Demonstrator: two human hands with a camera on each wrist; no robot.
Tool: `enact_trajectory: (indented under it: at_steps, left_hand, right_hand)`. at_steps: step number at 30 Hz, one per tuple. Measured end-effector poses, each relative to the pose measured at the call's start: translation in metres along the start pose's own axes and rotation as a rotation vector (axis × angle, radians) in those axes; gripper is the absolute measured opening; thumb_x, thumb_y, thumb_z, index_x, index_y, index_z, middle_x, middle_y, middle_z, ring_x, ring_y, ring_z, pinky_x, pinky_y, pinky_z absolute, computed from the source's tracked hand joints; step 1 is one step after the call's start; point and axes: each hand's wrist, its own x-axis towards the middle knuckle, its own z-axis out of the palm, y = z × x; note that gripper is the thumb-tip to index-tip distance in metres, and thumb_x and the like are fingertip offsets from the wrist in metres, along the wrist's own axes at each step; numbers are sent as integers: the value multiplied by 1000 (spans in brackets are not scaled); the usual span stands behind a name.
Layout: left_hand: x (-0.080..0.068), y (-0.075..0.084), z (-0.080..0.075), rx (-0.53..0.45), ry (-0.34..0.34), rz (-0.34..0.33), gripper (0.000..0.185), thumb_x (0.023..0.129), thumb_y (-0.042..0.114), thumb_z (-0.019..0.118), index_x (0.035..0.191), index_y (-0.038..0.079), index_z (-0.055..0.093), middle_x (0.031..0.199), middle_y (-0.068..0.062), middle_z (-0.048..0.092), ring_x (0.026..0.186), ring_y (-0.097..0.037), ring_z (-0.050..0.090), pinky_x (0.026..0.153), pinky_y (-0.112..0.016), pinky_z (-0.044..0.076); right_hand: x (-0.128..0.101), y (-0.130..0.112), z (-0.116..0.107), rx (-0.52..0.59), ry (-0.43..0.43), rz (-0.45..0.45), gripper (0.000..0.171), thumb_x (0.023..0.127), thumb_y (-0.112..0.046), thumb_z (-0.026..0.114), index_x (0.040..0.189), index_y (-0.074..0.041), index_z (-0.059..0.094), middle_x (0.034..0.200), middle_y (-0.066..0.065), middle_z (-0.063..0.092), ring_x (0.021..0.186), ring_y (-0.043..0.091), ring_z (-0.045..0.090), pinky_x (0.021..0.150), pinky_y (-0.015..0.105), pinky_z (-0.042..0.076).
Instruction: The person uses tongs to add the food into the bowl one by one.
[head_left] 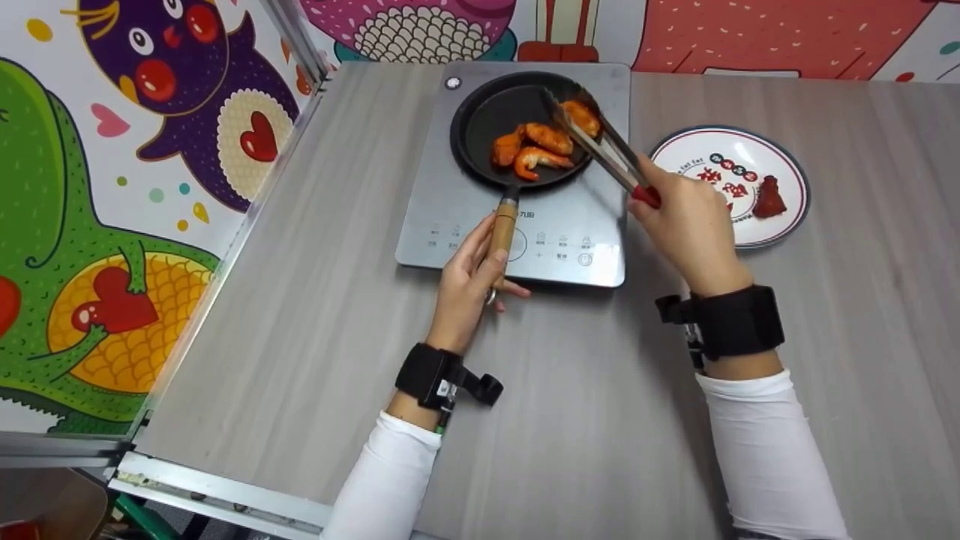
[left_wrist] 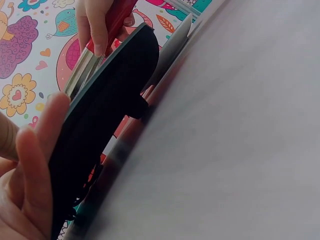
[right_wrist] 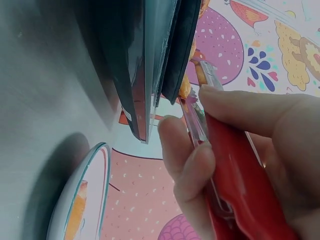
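Observation:
My left hand [head_left: 466, 277] holds the wooden handle [head_left: 504, 225] of a black frying pan [head_left: 480, 112], the thumb lying along it. A curled orange shrimp [head_left: 534, 159] and a few browned pieces that look like chicken wings [head_left: 549, 137] sit in the pan. With my right hand [head_left: 694, 225] I grip metal tongs [head_left: 602, 156] by their red handles [right_wrist: 240, 175]. Their tips reach into the pan's right side, around an orange-brown piece [head_left: 581, 118]; whether they squeeze it I cannot tell.
Under the pan is a silver induction cooker [head_left: 435, 195] with printed controls along its front. To its right a white plate [head_left: 679, 154] with a dark rim carries one dark red piece of food [head_left: 769, 199]. Cartoon-printed walls [head_left: 262, 112] border the wood-grain table [head_left: 322, 300].

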Motion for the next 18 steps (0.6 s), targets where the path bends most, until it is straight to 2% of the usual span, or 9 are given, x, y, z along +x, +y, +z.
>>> enact_trajectory:
  at_steps: [8, 18]
  left_hand:
    - [0, 1, 0, -15, -3, 6, 56, 92, 21, 49, 142, 14, 24, 142, -1, 30, 67, -40, 62, 38, -42, 44]
    - [-1, 1, 0, 7, 2, 6, 56, 92, 22, 49, 142, 15, 24, 142, -1, 31, 67, -37, 63, 39, -43, 45]
  right_hand:
    - [1, -1, 1, 48, -27, 12, 48, 83, -20, 63, 129, -14, 49, 70, 12, 54, 63, 27, 45, 51, 34, 28]
    - [1, 1, 1, 62, -19, 5, 53, 81, -21, 65, 130, -12, 48, 75, 13, 60, 63, 27, 47, 53, 36, 31]
